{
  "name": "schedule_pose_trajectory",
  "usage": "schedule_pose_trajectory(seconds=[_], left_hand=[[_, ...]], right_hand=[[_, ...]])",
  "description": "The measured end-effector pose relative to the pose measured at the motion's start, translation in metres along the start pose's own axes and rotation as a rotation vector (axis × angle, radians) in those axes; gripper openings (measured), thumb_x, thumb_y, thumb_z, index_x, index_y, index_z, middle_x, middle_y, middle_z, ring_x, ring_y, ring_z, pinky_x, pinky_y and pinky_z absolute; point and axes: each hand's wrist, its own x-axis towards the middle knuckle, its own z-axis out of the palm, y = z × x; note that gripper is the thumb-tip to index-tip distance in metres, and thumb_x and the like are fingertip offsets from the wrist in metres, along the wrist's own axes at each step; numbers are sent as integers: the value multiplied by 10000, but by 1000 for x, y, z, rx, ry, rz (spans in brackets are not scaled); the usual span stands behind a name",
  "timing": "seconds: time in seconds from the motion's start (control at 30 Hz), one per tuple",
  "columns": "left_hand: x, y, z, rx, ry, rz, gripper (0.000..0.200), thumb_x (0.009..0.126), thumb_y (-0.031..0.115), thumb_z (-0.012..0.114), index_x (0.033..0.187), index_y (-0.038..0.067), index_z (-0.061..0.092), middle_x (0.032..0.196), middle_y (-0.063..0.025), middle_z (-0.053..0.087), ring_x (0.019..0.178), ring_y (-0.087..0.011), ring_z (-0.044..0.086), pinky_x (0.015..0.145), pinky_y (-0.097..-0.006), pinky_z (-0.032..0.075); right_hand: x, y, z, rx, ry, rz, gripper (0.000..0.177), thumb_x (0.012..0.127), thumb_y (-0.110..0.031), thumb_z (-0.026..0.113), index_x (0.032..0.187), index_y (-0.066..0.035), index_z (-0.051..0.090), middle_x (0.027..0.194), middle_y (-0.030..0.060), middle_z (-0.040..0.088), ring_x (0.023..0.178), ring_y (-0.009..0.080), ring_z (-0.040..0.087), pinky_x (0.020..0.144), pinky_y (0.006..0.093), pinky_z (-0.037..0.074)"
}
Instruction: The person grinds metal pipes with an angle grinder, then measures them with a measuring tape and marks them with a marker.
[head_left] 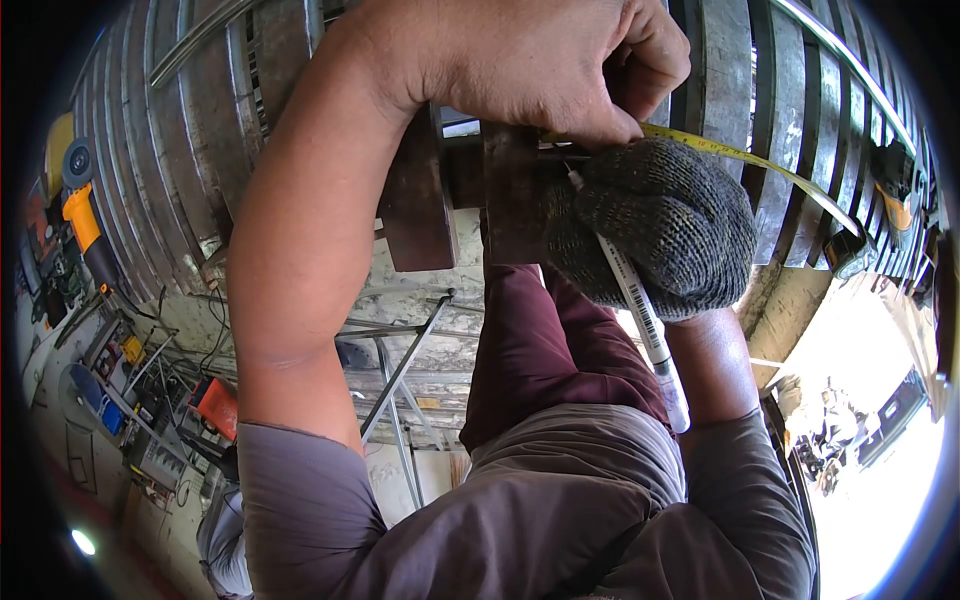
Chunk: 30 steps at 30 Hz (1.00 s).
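Note:
My left hand [540, 70], bare, reaches across the top centre with its fingers bent and its thumb and finger closed at the yellow tape blade [735, 152]. The blade stretches right to the tape measure case [848, 250] on the metal slats. My right hand [665, 225], in a dark knitted glove, is closed round a white marker [640, 310], whose tip points up and left. Both hands are close together beside a dark brown metal bar [513, 195]. The fingertips of my right hand are partly hidden by the glove's folds.
Dark metal slats [720, 80] run across the top. A second brown bar [418, 215] stands left of the first. An orange angle grinder [82, 215] lies at the left, with tools below it. Another power tool [893, 195] is at the right. Metal legs [405, 365] cross below.

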Motion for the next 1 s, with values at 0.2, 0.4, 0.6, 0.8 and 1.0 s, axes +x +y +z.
schedule_pose_trajectory(seconds=[0.2, 0.4, 0.6, 0.8, 1.0], left_hand=[[0, -2, 0, 13, 2, 29, 124, 813, 0, 786, 733, -8, 692, 752, -65, 691, 695, -155, 660, 641, -331, 543], [0, 0, 0, 0, 5, 9, 127, 815, 2, 787, 731, -2, 693, 755, -68, 697, 699, -159, 662, 643, -333, 544], [0, -1, 0, 21, 0, 7, 131, 819, 6, 789, 728, -3, 694, 752, -69, 693, 695, -162, 664, 644, -337, 552], [0, -4, -1, 12, -2, 26, 116, 815, 6, 791, 735, -5, 707, 758, -76, 702, 692, -166, 669, 647, -336, 557], [-1, 9, 0, 71, 8, -5, 89, 809, 7, 794, 756, -10, 724, 761, -83, 713, 693, -170, 677, 638, -334, 553]], right_hand=[[0, 0, 0, -4, 9, 1, 293, 767, -186, 907, 1044, -129, 829, 1125, 98, 808, 1045, 320, 785, 881, 436, 617], [0, -1, 1, -8, 12, 2, 285, 777, -188, 900, 1043, -122, 823, 1133, 103, 807, 1054, 323, 782, 886, 440, 611], [0, -1, 1, -8, 13, 4, 277, 787, -190, 893, 1043, -115, 817, 1141, 107, 805, 1064, 326, 779, 891, 444, 606], [0, -2, 0, -9, 13, 8, 270, 797, -191, 886, 1042, -109, 811, 1149, 111, 803, 1073, 329, 777, 896, 448, 601], [0, -3, 0, -12, 13, 11, 263, 807, -193, 879, 1041, -102, 804, 1157, 115, 802, 1082, 332, 774, 901, 452, 596]])
